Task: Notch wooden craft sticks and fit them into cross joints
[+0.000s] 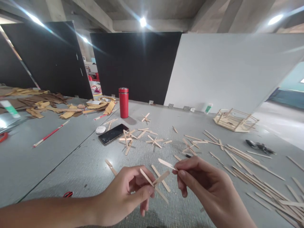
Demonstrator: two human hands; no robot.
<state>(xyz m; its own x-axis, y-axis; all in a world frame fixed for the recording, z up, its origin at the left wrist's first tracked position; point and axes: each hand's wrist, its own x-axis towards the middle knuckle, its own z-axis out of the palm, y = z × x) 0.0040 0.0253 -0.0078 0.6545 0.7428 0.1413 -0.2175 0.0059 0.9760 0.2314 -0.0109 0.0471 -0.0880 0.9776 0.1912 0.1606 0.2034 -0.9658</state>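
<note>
Between thumb and fingers, my left hand (135,193) pinches crossed popsicle sticks (161,179) at their crossing. My right hand (201,180) is just to the right, thumb and index finger closed on a single popsicle stick (166,163) that points left. The two hands are apart, a short gap between their sticks. Under them a loose popsicle stick (155,171) lies on the table. Beyond the hands, several star-like crossed stick pieces (154,142) lie about, one of them partly over the edge of a black phone (113,134).
A red flask (123,103) stands behind the phone, beside a white earbud case (100,129). Many loose sticks (256,182) spread over the right side, with a stick frame model (235,120) behind. Cardboard scraps (47,101) lie far left. Black and white panels (228,69) stand behind.
</note>
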